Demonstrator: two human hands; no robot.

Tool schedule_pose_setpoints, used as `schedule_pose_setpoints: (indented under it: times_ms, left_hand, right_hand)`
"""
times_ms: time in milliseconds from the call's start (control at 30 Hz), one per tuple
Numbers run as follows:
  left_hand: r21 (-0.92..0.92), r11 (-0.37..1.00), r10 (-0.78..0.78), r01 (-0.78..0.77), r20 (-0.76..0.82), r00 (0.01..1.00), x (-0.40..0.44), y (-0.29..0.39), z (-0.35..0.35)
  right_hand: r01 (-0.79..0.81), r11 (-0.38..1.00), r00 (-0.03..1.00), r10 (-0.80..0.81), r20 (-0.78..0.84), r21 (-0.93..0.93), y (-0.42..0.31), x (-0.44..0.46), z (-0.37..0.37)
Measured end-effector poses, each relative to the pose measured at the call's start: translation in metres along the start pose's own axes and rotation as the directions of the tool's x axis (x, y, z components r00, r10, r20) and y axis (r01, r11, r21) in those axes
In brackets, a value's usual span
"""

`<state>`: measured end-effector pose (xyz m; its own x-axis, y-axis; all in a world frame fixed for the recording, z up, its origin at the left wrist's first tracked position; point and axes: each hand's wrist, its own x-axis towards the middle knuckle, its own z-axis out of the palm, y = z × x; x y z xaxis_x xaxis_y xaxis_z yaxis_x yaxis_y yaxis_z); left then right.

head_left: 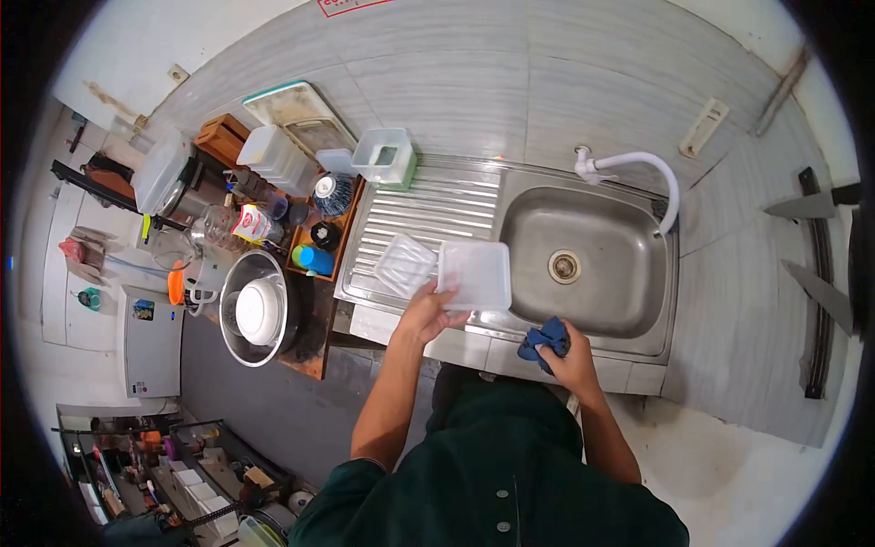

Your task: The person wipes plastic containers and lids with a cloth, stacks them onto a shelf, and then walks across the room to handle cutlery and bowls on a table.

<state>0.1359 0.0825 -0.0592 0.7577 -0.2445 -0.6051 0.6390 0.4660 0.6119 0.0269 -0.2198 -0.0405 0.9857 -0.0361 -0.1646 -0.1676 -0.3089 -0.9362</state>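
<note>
And here's the L hand (427, 313), fingers closed on the lower L corner of a frosted plastic piece (478, 273), tub or lid, can't tell which. It's over the strip btwn drainboard (447, 187) and basin (606, 232), nr the front edge, broad face up toward the head cam. Outline's approx. square, so no clear long axis; sides run roughly parallel w/ the basin's L side and the front counter edge (456, 346), corners rounded.

Over to the R hand (572, 363): fist tight around a dark blue cloth (544, 345), all bunched up, just off the basin's front rim, a bit below and R of the plastic. Crumpled lump, longer up-down than across, one end poking up toward the basin, the other down toward the person's green shirt (474, 465).

Just L of the held piece, a 2nd plastic piece (406, 265) on the drainboard, ridged, turned at a slant, one corner pointing back toward the wall.

Quick look round: clear tub (384, 157) w/ green in it at the back L corner of the drainboard; white curved tap (638, 159) behind the basin; far L, steel bowl (232, 333) w/ white bowl (258, 310) inside.
</note>
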Motion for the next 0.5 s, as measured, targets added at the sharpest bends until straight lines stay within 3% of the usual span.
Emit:
schedule_pose_setpoints:
  times_ms: [67,133,167,233,367,433,467,500]
  left_hand:
    - [0.008,1.0,0.019,-0.019,0.015,1.0,-0.002,0.007,0.04]
    - [0.113,0.971,0.199,-0.21,0.1,0.975,-0.013,0.02,0.083]
    - [0.114,0.972,0.196,-0.208,0.105,0.975,-0.021,0.028,0.102]
    - [0.061,0.964,0.223,-0.257,0.336,0.915,-0.029,0.039,0.131]
    - [0.076,0.982,0.12,-0.175,0.471,0.874,0.017,0.007,0.129]
    - [0.368,0.922,0.041,-0.117,0.209,0.977,0.057,-0.03,0.113]
    - [0.658,0.731,0.127,-0.18,0.128,0.984,0.094,-0.056,0.084]
    - [0.871,0.453,0.239,-0.188,0.084,0.967,0.12,-0.076,0.064]
  right_hand:
    - [0.005,1.0,1.0,-0.006,-0.022,-0.024,0.006,-0.006,-0.01]
    - [0.006,0.999,0.999,-0.008,-0.042,-0.045,0.008,-0.013,-0.019]
    - [-0.021,1.0,0.999,0.021,-0.042,0.013,0.004,-0.018,-0.025]
    - [-0.05,0.996,0.997,0.053,-0.048,0.075,-0.001,-0.028,-0.034]
    - [-0.062,0.976,0.995,0.076,-0.059,0.21,0.011,-0.047,-0.039]
    - [-0.035,0.966,0.993,0.061,-0.097,0.257,0.021,-0.053,-0.04]
    - [-0.024,0.969,0.995,0.047,-0.086,0.248,0.024,-0.056,-0.042]
    - [-0.013,0.972,0.997,0.032,-0.075,0.237,0.026,-0.059,-0.044]
